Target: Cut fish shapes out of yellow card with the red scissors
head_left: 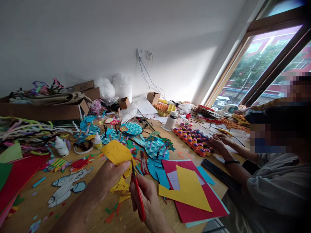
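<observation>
Beyond the yellow paper (115, 151), leftward, a cardboard box (41, 109) holds cloth (59, 98). Left fingers (124, 167) pinch the paper, marked with a drawn outline, above the table (40, 205); right fingers (143, 183) clasp red scissors (139, 201) at its edge.

The left hand (116, 171) holds a piece of yellow paper (115, 152) with a pencil-like outline, while the right hand (145, 192) grips red-handled scissors (139, 202) whose blades meet its edge. Yellow scraps (120, 185) lie on the table (41, 195) beneath. White paper fish (60, 193) lie to the left; to the right, a co-worker's hands (217, 143) are at a painted egg tray (193, 141).
</observation>
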Demonstrator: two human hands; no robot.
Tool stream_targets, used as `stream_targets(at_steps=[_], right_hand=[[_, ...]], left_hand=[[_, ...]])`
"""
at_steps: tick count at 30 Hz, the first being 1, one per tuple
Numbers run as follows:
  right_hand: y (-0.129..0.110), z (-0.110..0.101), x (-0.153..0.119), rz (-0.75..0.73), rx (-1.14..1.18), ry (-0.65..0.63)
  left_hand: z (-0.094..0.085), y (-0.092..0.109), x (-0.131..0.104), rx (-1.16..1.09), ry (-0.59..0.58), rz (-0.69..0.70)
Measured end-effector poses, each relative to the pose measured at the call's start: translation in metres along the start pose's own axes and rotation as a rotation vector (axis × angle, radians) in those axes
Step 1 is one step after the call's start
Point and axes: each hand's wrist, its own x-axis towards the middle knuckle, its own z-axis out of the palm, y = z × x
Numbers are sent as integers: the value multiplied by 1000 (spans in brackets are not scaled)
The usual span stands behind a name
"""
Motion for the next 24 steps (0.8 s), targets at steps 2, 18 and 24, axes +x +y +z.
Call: stream_targets(at_steps=[2, 18, 24], right_hand=[[0, -1, 0, -12, -24, -1], [5, 3, -1, -4, 54, -10], [3, 2, -2, -20, 56, -25]], left_hand=[[0, -1, 0, -14, 0, -9], [-1, 0, 0, 30, 14, -4], [-4, -3, 2, 26, -31, -15]])
